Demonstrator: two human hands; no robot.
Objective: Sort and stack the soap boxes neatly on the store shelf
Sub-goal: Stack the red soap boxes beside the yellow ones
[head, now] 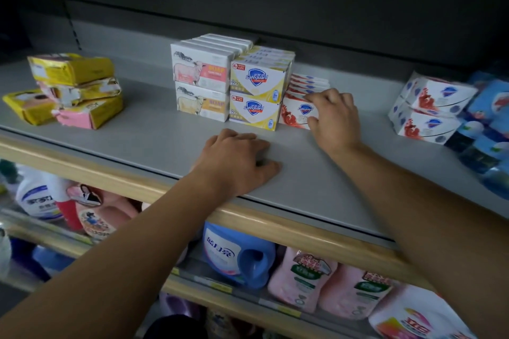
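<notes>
1. The grey store shelf [154,140] carries several groups of soap boxes along its middle and back.
2. At the centre stand two tiers of white sheep boxes [201,74], printed with a sheep drawing and the word "SOAP"; the top front box has a pink panel, the lower one a tan panel.
3. Touching them on the right are two tiers of yellow-and-white boxes [257,81] with a blue shield reading "Safeguard" and "99.9" at the lower left corner.
4. Just beside those sits a single low row of red-and-white Safeguard boxes [296,114].
5. The right hand [334,115] grips the front box of that row, fingers curled over its top and thumb against its front face.
6. The left hand [237,159] rests on the bare shelf near the front edge, fingers loosely bent, holding nothing.
7. Far left lie crumpled yellow packets [74,85] in a loose pile; their writing is unreadable.
8. Far right, two more red-and-white Safeguard packs [432,107] are stacked at an angle.
9. Below, a blue detergent jug [237,256] stands among other bottles.
</notes>
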